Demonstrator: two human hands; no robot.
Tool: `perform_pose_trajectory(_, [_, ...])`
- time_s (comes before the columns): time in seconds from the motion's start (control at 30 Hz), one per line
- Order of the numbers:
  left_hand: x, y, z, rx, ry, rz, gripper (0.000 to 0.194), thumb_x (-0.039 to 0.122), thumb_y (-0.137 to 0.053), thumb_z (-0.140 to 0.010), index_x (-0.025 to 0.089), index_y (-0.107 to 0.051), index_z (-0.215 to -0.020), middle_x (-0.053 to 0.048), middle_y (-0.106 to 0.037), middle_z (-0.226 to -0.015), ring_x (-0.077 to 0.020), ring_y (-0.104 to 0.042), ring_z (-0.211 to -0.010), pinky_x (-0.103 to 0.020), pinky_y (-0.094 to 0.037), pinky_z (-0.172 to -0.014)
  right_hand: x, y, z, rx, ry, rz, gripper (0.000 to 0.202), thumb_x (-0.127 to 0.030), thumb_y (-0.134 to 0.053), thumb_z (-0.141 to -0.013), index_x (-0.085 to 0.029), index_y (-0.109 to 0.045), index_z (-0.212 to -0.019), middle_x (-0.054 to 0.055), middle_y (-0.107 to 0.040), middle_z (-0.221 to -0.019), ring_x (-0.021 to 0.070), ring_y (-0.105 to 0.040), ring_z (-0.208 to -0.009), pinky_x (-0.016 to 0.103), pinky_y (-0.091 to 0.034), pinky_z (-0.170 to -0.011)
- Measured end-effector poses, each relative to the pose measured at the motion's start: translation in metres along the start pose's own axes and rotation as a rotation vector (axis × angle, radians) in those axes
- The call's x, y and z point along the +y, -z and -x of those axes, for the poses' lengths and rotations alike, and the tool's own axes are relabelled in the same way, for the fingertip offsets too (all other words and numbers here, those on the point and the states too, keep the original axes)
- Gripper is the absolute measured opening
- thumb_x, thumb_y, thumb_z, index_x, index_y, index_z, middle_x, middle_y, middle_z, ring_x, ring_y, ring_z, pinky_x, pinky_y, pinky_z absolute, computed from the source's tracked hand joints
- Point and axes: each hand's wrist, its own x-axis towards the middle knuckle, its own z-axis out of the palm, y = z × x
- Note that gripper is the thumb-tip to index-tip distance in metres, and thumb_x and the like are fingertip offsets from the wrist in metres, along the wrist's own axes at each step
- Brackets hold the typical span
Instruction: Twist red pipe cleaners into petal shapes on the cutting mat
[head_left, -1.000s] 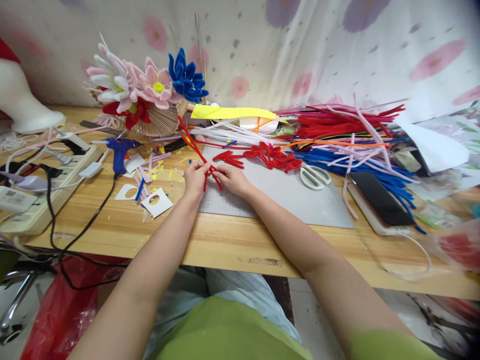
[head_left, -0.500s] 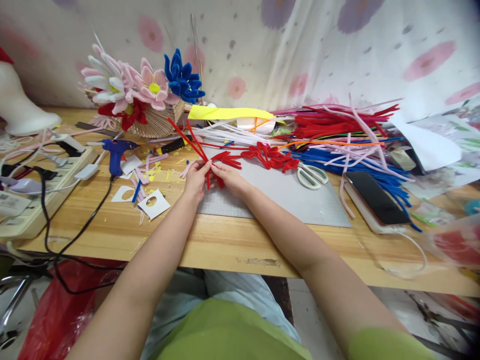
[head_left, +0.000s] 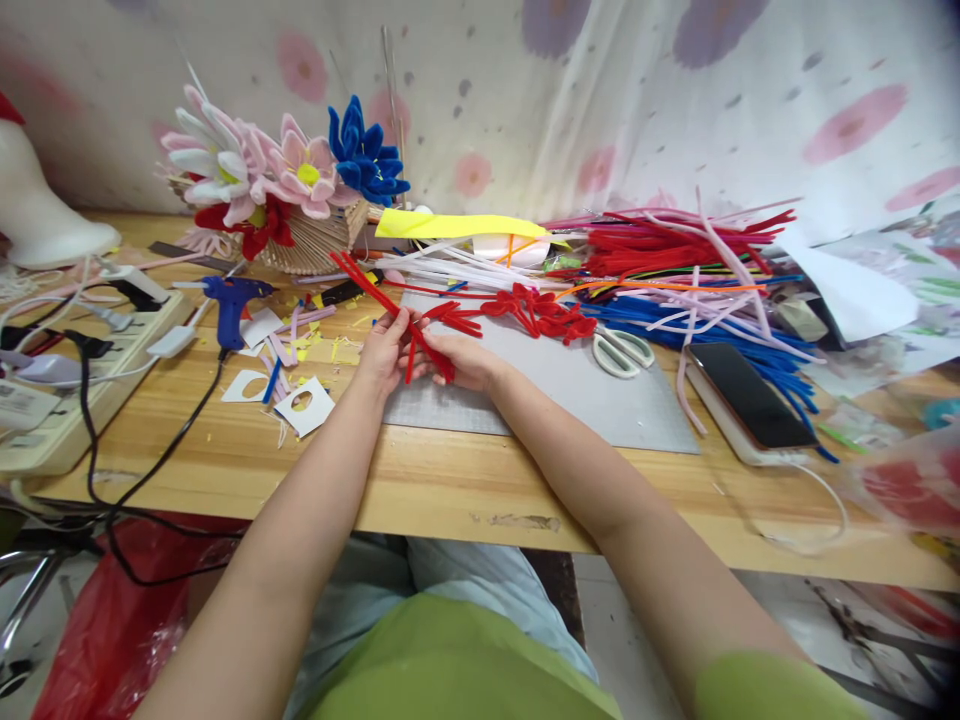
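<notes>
Between my two hands are red pipe cleaners (head_left: pixel 365 283), with long ends pointing up and left and shorter ends hanging below the fingers. My left hand (head_left: pixel 387 350) is closed on them, thumb and forefinger pinched near the crossing. My right hand (head_left: pixel 459 360) grips their lower right part; some of its fingers are hidden behind. Just beyond the hands, red folded pieces (head_left: pixel 454 318) lie on the grey cutting mat (head_left: pixel 607 405). A cluster of red looped shapes (head_left: pixel 536 312) rests further right, beside the white-handled scissors (head_left: pixel 622 354).
A blue glue gun (head_left: pixel 234 305), power strip (head_left: pixel 97 385) and paper scraps (head_left: pixel 305 405) are on the left. Fuzzy flowers (head_left: pixel 307 175) stand behind. Bundles of coloured pipe cleaners (head_left: pixel 660 250) lie back right, near a phone (head_left: pixel 752 395).
The long red ends have tilted further left and lower. My left hand has shifted slightly left, and the pieces below the fingers now spread into a crossing shape.
</notes>
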Motion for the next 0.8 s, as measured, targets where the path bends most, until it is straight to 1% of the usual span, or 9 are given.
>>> perform_pose_trajectory(0.07, [-0.002,-0.002,0.001,0.019,-0.028,-0.030,0.018,0.031,-0.072,-0.070,0.017,-0.062,-0.075,0.000,-0.065,-0.067,-0.0094,-0.063,-0.062,-0.019,-0.048,-0.055,0.000,0.000,-0.001,0.017,0.041,0.005,0.018,-0.033,-0.050,-0.088,-0.016,-0.048,-0.083,0.000,-0.062,-0.070,0.0056,-0.053,-0.052,0.012,-0.025,-0.035])
perform_pose_trajectory(0.17, [-0.002,-0.003,0.000,0.004,-0.049,-0.040,0.022,0.035,-0.071,-0.071,0.016,-0.064,-0.077,-0.001,-0.065,-0.068,-0.0104,-0.064,-0.064,-0.019,-0.046,-0.055,0.000,0.000,-0.002,0.055,0.047,0.009,0.013,-0.026,-0.057,-0.083,-0.016,-0.049,-0.085,-0.005,-0.055,-0.060,0.0025,-0.039,-0.040,0.012,-0.016,-0.033])
perform_pose_trajectory(0.27, [-0.002,0.001,-0.002,0.016,-0.056,-0.039,0.025,0.039,-0.069,-0.072,0.016,-0.063,-0.074,0.000,-0.062,-0.065,-0.0093,-0.062,-0.060,-0.018,-0.044,-0.053,-0.001,-0.001,0.000,0.004,-0.012,0.037,0.011,-0.025,-0.051,-0.086,-0.016,-0.049,-0.083,-0.010,-0.039,-0.048,0.0022,-0.026,-0.035,0.013,-0.015,-0.034])
perform_pose_trajectory(0.33, [-0.001,0.004,-0.004,0.040,-0.068,-0.031,0.025,0.040,-0.070,-0.072,0.016,-0.062,-0.072,0.002,-0.059,-0.061,-0.0074,-0.058,-0.055,-0.018,-0.044,-0.053,0.000,-0.004,0.002,-0.010,-0.020,0.079,0.016,-0.029,-0.046,-0.089,-0.016,-0.047,-0.079,-0.011,-0.030,-0.045,0.0025,-0.020,-0.034,0.013,-0.014,-0.034])
perform_pose_trajectory(0.4, [0.001,0.007,-0.006,0.060,-0.084,-0.014,0.026,0.040,-0.070,-0.072,0.015,-0.061,-0.070,0.003,-0.058,-0.059,-0.0058,-0.056,-0.052,-0.018,-0.044,-0.054,0.001,-0.006,0.003,0.010,-0.006,0.121,0.023,-0.033,-0.043,-0.091,-0.017,-0.044,-0.075,-0.012,-0.024,-0.045,0.0029,-0.016,-0.034,0.013,-0.012,-0.035])
perform_pose_trajectory(0.5, [0.002,0.009,-0.007,0.092,-0.098,0.019,0.026,0.040,-0.070,-0.072,0.016,-0.060,-0.067,0.003,-0.058,-0.058,-0.0051,-0.055,-0.051,-0.017,-0.044,-0.055,0.003,-0.011,0.003,0.046,0.020,0.165,0.028,-0.038,-0.041,-0.092,-0.018,-0.041,-0.071,-0.012,-0.021,-0.044,0.0035,-0.015,-0.035,0.014,-0.013,-0.035])
perform_pose_trajectory(0.6, [0.004,0.009,-0.007,0.154,-0.090,0.054,0.026,0.039,-0.070,-0.072,0.017,-0.058,-0.065,0.003,-0.057,-0.055,-0.0051,-0.054,-0.051,-0.016,-0.044,-0.054,0.004,-0.016,0.001,0.077,0.079,0.221,0.029,-0.038,-0.042,-0.091,-0.019,-0.040,-0.069,-0.011,-0.023,-0.043,0.0039,-0.017,-0.035,0.015,-0.016,-0.035])
perform_pose_trajectory(0.7, [0.008,0.008,-0.008,0.209,-0.053,0.126,0.024,0.034,-0.069,-0.074,0.017,-0.057,-0.062,0.004,-0.055,-0.052,-0.0044,-0.053,-0.048,-0.015,-0.044,-0.055,0.004,-0.021,0.000,0.112,0.144,0.292,0.030,-0.036,-0.042,-0.091,-0.018,-0.041,-0.067,-0.010,-0.027,-0.043,0.0042,-0.022,-0.035,0.015,-0.021,-0.035])
perform_pose_trajectory(0.8, [0.013,0.008,-0.009,0.225,-0.021,0.173,0.024,0.028,-0.067,-0.077,0.017,-0.056,-0.059,0.004,-0.054,-0.050,-0.0038,-0.051,-0.046,-0.015,-0.046,-0.056,0.004,-0.025,-0.001,0.115,0.189,0.327,0.029,-0.034,-0.042,-0.091,-0.018,-0.042,-0.067,-0.010,-0.029,-0.042,0.0048,-0.025,-0.035,0.016,-0.026,-0.035])
